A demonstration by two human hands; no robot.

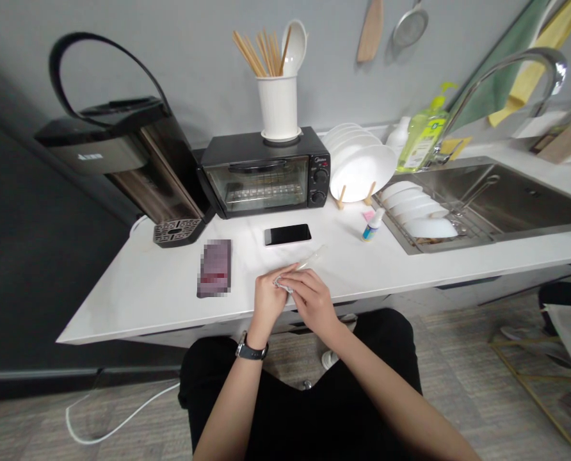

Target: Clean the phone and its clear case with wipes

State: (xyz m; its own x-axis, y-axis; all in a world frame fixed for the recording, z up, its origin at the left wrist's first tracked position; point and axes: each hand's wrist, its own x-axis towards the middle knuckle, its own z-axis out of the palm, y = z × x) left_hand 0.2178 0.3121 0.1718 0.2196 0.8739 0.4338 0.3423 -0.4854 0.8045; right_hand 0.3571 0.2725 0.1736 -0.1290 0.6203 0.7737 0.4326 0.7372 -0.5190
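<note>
My left hand (pixel 269 296), with a black watch on its wrist, is at the counter's front edge, its fingers closed and partly hidden. My right hand (pixel 310 299) meets it there, fingers pinched on a small whitish cloth-like piece (pixel 284 285) between the hands. A clear, thin plastic-looking item (pixel 312 257) lies just beyond my fingers. Behind them a phone (pixel 287 235) rests flat, screen dark. To the left lies a purple, blurred-out packet (pixel 215 268). A small white spray bottle with a blue label (pixel 372 225) stands to the right beside a pink piece (pixel 368 215).
On the white counter (pixel 136 291) stand a black water dispenser (pixel 136 166), a toaster oven (pixel 266 176) with a chopstick holder (pixel 278 107) on top, and racked plates (pixel 362 169). Right of these are green soap (pixel 422 137) and a sink (pixel 516 205) holding bowls (pixel 420 208).
</note>
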